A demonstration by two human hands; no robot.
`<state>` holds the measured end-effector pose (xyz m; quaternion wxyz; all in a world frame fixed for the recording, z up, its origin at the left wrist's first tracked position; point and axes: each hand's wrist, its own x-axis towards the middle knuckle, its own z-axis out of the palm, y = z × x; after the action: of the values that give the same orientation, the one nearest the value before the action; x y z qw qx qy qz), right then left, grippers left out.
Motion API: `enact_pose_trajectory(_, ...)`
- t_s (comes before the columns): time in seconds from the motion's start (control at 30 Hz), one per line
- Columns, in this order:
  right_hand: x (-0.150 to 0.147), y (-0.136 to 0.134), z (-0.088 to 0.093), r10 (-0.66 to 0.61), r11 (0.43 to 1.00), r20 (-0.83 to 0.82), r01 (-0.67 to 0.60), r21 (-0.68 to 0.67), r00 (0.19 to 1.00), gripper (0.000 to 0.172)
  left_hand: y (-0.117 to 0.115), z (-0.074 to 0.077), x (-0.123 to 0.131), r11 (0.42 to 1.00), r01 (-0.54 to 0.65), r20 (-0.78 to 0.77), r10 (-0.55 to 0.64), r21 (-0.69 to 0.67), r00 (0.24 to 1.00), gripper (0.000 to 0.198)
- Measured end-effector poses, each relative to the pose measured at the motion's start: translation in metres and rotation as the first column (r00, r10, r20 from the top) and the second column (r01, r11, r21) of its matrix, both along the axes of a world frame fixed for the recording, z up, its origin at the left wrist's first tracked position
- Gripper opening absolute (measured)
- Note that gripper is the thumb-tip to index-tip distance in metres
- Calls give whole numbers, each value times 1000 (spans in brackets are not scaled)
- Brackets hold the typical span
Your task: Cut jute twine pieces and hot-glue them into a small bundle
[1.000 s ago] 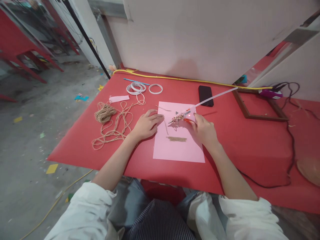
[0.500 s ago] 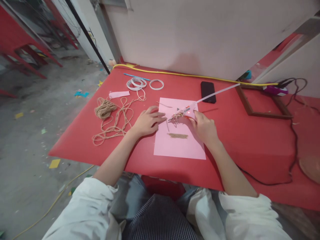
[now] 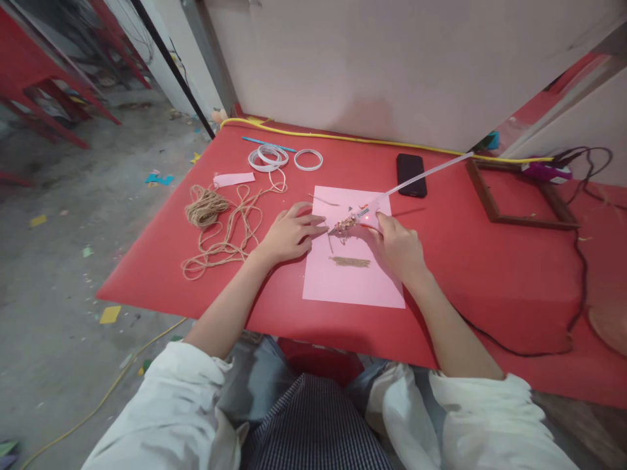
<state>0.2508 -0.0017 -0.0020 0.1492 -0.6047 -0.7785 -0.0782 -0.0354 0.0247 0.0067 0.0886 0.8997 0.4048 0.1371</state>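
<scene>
Left hand (image 3: 288,234) lies flat on pink paper sheet (image 3: 355,277), grip spread; right hand (image 3: 399,248) grip pinching hot glue pen (image 3: 367,217) above sheet; jute twine (image 3: 215,241) at 9 o'clock on red table (image 3: 147,281); black phone (image 3: 411,175) at 1 o'clock.

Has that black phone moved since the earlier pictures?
No. Measured against the pink sheet, the phone sits in the same spot, just past the sheet's far corner.

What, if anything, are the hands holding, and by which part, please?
The right hand grips a pink hot-glue pen by its barrel; the left hand holds nothing.
</scene>
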Motion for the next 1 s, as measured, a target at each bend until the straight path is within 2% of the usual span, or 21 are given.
enact_pose_trajectory(0.7,3,0,-4,29,999,-11,-28,15,1000,56,0,-2,-1,1000,-1,7,1,7,1000,51)
enact_pose_trajectory(1.0,-1,-3,3,34,999,-11,-35,-21,999,51,3,-5,-2,1000,15,3,-15,6,1000,51)
